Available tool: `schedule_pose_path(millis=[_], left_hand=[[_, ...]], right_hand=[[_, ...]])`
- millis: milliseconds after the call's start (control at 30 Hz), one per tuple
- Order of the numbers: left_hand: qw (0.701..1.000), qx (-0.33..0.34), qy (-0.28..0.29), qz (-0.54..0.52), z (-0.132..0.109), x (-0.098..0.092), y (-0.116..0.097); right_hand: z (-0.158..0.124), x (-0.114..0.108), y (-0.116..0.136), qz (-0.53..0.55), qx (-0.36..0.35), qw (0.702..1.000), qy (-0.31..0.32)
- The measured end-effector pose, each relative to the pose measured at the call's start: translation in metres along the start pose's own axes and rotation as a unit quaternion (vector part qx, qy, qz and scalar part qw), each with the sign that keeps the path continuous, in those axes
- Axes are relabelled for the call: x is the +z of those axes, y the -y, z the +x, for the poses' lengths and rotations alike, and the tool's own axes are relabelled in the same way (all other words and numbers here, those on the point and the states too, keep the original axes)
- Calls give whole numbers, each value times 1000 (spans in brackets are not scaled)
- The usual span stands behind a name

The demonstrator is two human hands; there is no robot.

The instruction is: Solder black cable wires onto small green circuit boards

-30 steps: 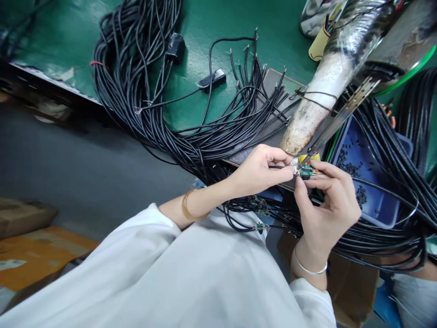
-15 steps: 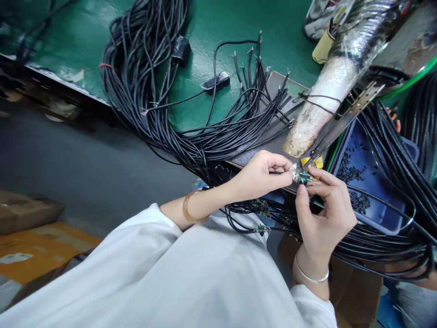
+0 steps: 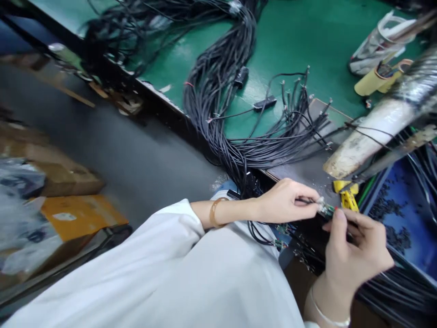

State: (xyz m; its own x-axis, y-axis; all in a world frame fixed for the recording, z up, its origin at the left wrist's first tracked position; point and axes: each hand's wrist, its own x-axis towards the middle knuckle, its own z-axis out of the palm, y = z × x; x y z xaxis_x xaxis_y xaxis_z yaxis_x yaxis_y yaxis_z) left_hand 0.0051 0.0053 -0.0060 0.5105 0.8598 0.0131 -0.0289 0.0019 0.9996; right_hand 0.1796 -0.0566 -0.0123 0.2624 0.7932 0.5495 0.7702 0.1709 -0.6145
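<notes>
My left hand (image 3: 288, 200) is closed, its thumb and fingers pinching the end of a black cable (image 3: 305, 200) by its whitish tip. A small green circuit board (image 3: 329, 209) adjoins that tip. My right hand (image 3: 358, 241) grips the board's other end between thumb and fingers, partly hiding it. Just above and to the right of the board is the lower end of a soldering iron (image 3: 385, 159), apart from it. A yellow piece (image 3: 348, 196) lies behind my right fingertips.
A thick bundle of black cables (image 3: 218, 77) hangs over the green table (image 3: 293, 32). A whitish duct (image 3: 372, 136) reaches in from the right. Small black parts lie in a blue tray (image 3: 419, 228). More boards on cables (image 3: 280, 244) rest at my lap. Cartons (image 3: 85, 214) stand lower left.
The view has swung left, so the table scene sits farther right. My hands have drawn the board away from the iron's tip, and my right hand has turned, covering more of it.
</notes>
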Motion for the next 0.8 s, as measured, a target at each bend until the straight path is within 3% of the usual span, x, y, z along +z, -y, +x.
schedule_pose_path(millis=[133, 233, 567, 800], left_hand=[[997, -31, -34, -59, 8, 5, -1], [996, -31, -28, -79, 14, 5, -4], [994, -8, -45, -100, 24, 5, -3], [998, 15, -51, -34, 23, 0, -11]], right_hand=[[1, 9, 10, -64, -126, 989, -47], [-1, 11, 10, -84, -177, 980, -28], [10, 12, 13, -17, -132, 991, -12], [15, 13, 19, 7, -132, 991, -29]])
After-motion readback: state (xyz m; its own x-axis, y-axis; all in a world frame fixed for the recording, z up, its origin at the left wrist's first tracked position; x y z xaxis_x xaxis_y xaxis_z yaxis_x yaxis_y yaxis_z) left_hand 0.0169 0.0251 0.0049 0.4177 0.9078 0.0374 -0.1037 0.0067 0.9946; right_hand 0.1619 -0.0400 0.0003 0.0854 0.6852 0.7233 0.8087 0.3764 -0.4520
